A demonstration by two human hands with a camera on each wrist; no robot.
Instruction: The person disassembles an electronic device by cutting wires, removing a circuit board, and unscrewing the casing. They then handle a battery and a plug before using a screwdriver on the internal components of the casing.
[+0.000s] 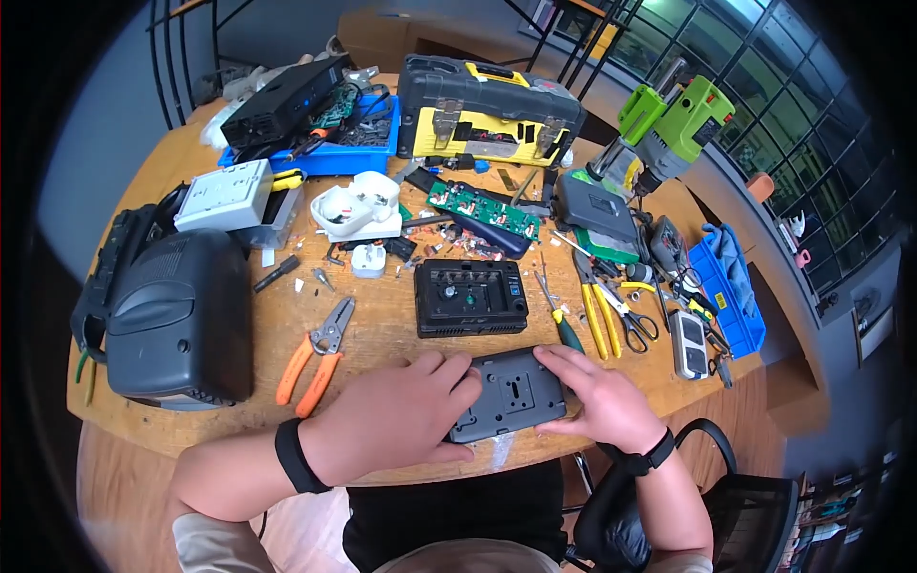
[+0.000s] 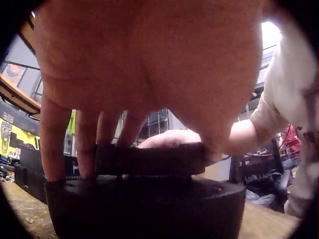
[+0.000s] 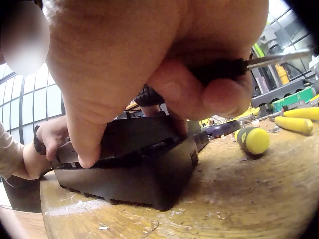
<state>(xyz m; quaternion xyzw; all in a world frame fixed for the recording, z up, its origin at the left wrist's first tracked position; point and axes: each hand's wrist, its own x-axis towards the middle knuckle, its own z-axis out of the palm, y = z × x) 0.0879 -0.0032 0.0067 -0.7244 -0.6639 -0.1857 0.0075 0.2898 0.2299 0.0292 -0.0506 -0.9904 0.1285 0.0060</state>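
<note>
A dark grey plastic casing cover (image 1: 516, 393) lies at the table's front edge between both hands. In the wrist views it sits over a deeper black casing part (image 3: 117, 184), with a narrow gap along the seam. My left hand (image 1: 406, 406) grips the cover's left side, fingers along the far edge and thumb at the near one. At the right end my right hand (image 1: 611, 401) spans the cover, thumb near and fingers far. A screwdriver (image 3: 279, 58) with a dark handle and metal shaft is tucked in that hand's curled fingers. Just beyond lies an open black housing (image 1: 471, 298).
Orange-handled wire strippers (image 1: 315, 363) lie left of the hands. Right are a screwdriver (image 1: 565, 329), yellow-handled pliers (image 1: 597, 310) and scissors (image 1: 635, 325). Behind are a green circuit board (image 1: 482, 210), a toolbox (image 1: 492, 115) and a blue bin (image 1: 358, 153). A dark case (image 1: 181, 315) stands left.
</note>
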